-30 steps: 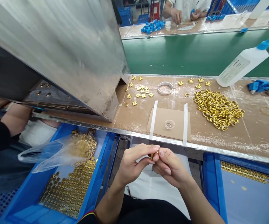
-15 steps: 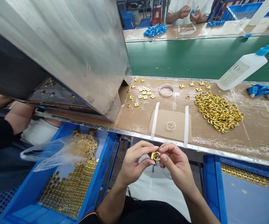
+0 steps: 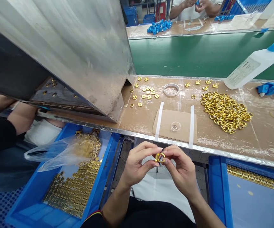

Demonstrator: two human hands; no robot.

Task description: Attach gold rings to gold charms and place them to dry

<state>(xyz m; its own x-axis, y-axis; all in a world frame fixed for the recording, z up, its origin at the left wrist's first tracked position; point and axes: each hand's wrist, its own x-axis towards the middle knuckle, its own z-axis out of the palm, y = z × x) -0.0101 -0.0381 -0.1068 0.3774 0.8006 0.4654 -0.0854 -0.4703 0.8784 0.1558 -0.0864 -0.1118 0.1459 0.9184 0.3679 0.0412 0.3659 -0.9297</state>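
Observation:
My left hand [image 3: 136, 167] pinches a small gold square piece [image 3: 156, 157] between thumb and fingers, below the bench's front edge. Against its right side is a gold ring [image 3: 161, 161], gripped by the fingertips of my right hand [image 3: 182, 167]. The two gold parts touch; whether they are joined I cannot tell. Just beyond my hands, a cardboard pad [image 3: 144, 125] is no nearer than the bench edge, and a small clear round dish [image 3: 175, 126] sits on the taped cardboard sheet [image 3: 165, 134]. A heap of gold rings [image 3: 226, 110] lies to the right, loose gold square pieces [image 3: 148, 92] to the left.
A metal housing [image 3: 99, 57] stands at the left of the bench. Blue trays [image 3: 96, 190] [image 3: 216, 190] flank my lap. A tilted white bottle [image 3: 253, 68], a tape roll [image 3: 171, 89] and blue clips [image 3: 271, 89] lie at the back. Other people sit left and across.
The view has shifted slightly. My hands stay together, and the ring has turned a little against the square piece.

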